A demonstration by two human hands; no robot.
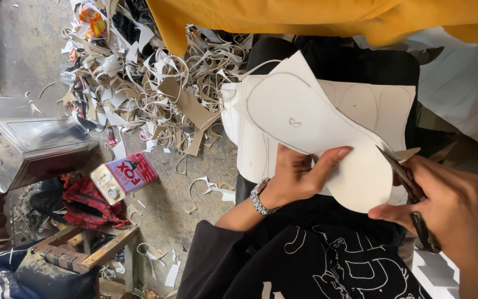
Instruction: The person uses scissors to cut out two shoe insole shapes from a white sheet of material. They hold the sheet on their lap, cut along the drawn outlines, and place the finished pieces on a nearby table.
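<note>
My left hand (300,174) grips the white sheet (311,124) from below, thumb pressed flat on its upper face, fingers tucked under. A metal-link watch (261,197) sits on that wrist. The sheet is stiff board or thin leather, I cannot tell which, with a pencilled sole-shaped outline and a small mark near its middle. It lies over my lap, tilted, on top of a second pale sheet (383,108) that carries more pencilled curves.

My right hand (449,213) is closed around the handles of dark scissors (410,188). The blades point up and left and meet the right edge of the white sheet, just beside the drawn line. A small tan offcut (408,153) sticks out at the blade tips.

Black printed shirt (316,266) below, white line drawing on it. Mustard-yellow cloth (316,19) hangs across the top of view.

Floor to my left: concrete, with a big heap of pale and tan strip trimmings (150,83). Nearer to me, a rectangular glue tin (123,177) with a pink and white label lies on its side. A shiny metal box (31,149) stands left of it. A red and black patterned bag (86,205) lies beneath the tin, touching a rough wooden frame (92,249). Loose curls of trimming are scattered between the heap and my knee.
</note>
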